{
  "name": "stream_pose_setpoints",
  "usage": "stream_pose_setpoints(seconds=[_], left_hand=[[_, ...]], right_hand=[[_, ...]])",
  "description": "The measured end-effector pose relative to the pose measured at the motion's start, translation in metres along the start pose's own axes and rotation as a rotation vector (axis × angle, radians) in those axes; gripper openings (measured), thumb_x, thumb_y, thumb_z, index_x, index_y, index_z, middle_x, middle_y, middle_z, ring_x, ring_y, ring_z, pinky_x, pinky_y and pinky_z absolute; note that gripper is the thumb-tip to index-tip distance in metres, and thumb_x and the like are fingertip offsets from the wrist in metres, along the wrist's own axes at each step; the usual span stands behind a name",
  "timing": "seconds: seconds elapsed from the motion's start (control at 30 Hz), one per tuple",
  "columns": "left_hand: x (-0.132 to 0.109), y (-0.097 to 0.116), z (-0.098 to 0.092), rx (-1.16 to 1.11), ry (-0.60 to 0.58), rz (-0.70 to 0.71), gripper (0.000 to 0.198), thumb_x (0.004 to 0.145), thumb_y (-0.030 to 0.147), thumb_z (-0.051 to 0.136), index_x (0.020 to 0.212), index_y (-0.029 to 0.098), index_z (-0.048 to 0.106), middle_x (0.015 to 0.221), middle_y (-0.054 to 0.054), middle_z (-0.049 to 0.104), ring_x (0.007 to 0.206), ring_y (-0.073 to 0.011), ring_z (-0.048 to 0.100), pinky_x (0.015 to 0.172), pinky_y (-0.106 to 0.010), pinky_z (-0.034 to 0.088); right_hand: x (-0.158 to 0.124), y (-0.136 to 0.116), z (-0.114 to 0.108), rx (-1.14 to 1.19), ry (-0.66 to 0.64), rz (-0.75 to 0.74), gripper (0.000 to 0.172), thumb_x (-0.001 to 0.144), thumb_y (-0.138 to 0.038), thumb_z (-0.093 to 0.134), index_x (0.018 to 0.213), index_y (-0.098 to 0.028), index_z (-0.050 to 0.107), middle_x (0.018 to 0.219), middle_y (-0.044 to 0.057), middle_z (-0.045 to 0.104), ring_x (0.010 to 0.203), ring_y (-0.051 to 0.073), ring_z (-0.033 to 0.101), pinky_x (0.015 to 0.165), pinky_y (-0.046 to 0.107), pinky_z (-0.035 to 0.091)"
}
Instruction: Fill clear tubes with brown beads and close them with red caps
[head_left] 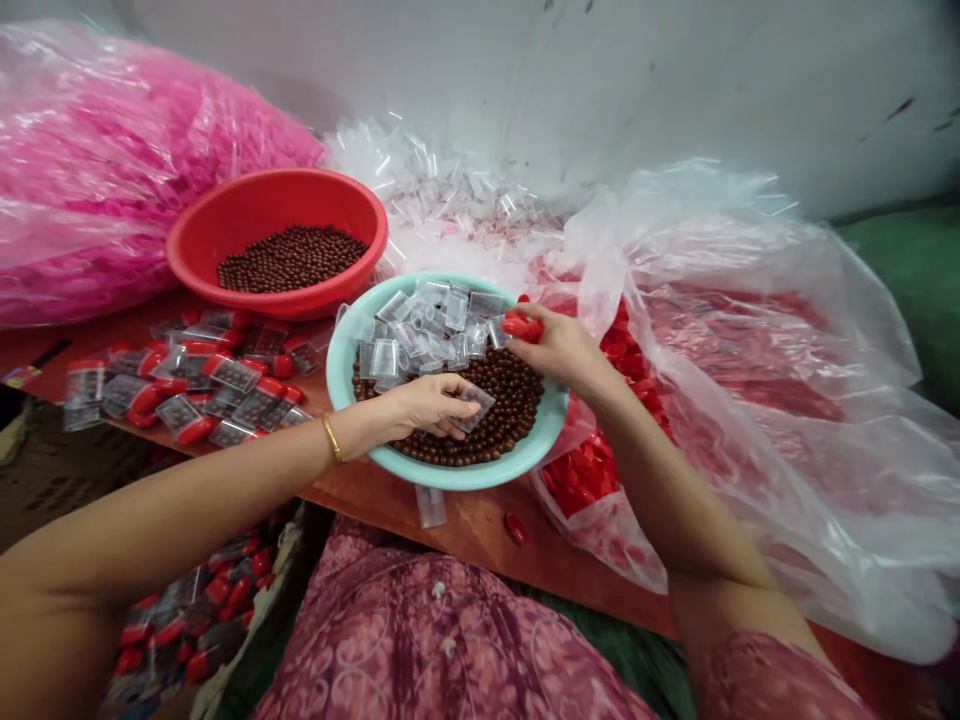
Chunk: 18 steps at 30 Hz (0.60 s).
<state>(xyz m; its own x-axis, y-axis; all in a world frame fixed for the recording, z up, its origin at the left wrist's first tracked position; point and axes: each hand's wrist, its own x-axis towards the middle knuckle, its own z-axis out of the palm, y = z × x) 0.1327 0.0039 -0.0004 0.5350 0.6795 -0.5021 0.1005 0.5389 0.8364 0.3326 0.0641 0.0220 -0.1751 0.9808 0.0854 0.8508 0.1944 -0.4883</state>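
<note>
Head view shows your left hand (431,405) low over the round pale-teal plastic bowl (450,476). Its fingers are curled shut around a small clear plastic box (475,405), held tilted against the small round brown beads (502,425) that fill the near half of the bowl. A thin gold bracelet (331,437) sits on that wrist.

Your right hand (561,348) is at the bowl's far right rim, with thumb and fingertips pinched closed on a few red plastic caps (523,326). Between your two hands, in the far half of the bowl, a pile of empty clear boxes (424,335) lies on the beads.

Left of the teal bowl, on the brown wooden table (480,525), lie bead-filled boxes with red caps (187,385). Behind them stands a round red plastic bowl (225,215) that also holds brown beads. A large pink plastic bag (112,170) fills the far left corner, and a heap of loose clear boxes (450,190) is banked against the wall.

To your right, a big clear plastic bag of red caps (592,475) touches the teal bowl's rim, under your right wrist. One stray clear box (431,505) and one loose red cap (516,528) lie on the table just in front of the teal bowl. At lower left, below the table edge, more capped boxes (195,610) lie in a container.
</note>
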Motion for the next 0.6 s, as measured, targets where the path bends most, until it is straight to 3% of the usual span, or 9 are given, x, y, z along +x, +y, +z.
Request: stream_pose_setpoints(seconds=[0.13, 0.33, 0.47, 0.6], left_hand=[[-0.007, -0.002, -0.002, -0.042, 0.055, -0.036, 0.033, 0.075, 0.031, 0.069, 0.101, 0.019, 0.054, 0.082, 0.0, 0.064, 0.065, -0.0101, 0.065, 0.062, -0.022, 0.049], [-0.004, -0.009, -0.006, -0.217, -0.001, 0.065, 0.034, 0.071, 0.026, 0.073, 0.098, 0.017, 0.055, 0.092, -0.004, 0.068, 0.069, -0.0101, 0.067, 0.064, -0.021, 0.05], [-0.004, -0.005, -0.004, -0.25, 0.066, 0.13, 0.029, 0.069, 0.02, 0.073, 0.092, 0.014, 0.057, 0.085, -0.003, 0.068, 0.066, -0.0074, 0.064, 0.065, -0.02, 0.048], [-0.006, -0.003, 0.001, -0.25, 0.166, 0.317, 0.024, 0.07, 0.018, 0.07, 0.089, 0.014, 0.055, 0.078, 0.001, 0.064, 0.063, -0.0056, 0.06, 0.062, -0.018, 0.047]], right_hand=[[0.016, -0.01, 0.019, -0.33, -0.063, -0.012, 0.052, 0.086, -0.044, 0.05, 0.133, -0.022, 0.051, 0.113, 0.013, 0.067, 0.103, 0.032, 0.063, 0.084, 0.046, 0.049], [0.01, -0.012, 0.019, -0.387, -0.053, -0.06, 0.05, 0.092, -0.042, 0.039, 0.136, -0.019, 0.047, 0.133, 0.016, 0.053, 0.111, 0.032, 0.057, 0.083, 0.044, 0.048], [0.0, -0.017, 0.009, -0.526, 0.044, -0.133, 0.047, 0.087, -0.03, 0.045, 0.131, -0.012, 0.05, 0.122, 0.018, 0.061, 0.108, 0.034, 0.056, 0.083, 0.043, 0.045], [-0.016, -0.028, 0.004, -0.6, -0.027, -0.111, 0.041, 0.084, -0.019, 0.045, 0.123, -0.015, 0.056, 0.103, 0.014, 0.07, 0.093, 0.029, 0.063, 0.072, 0.034, 0.044]])
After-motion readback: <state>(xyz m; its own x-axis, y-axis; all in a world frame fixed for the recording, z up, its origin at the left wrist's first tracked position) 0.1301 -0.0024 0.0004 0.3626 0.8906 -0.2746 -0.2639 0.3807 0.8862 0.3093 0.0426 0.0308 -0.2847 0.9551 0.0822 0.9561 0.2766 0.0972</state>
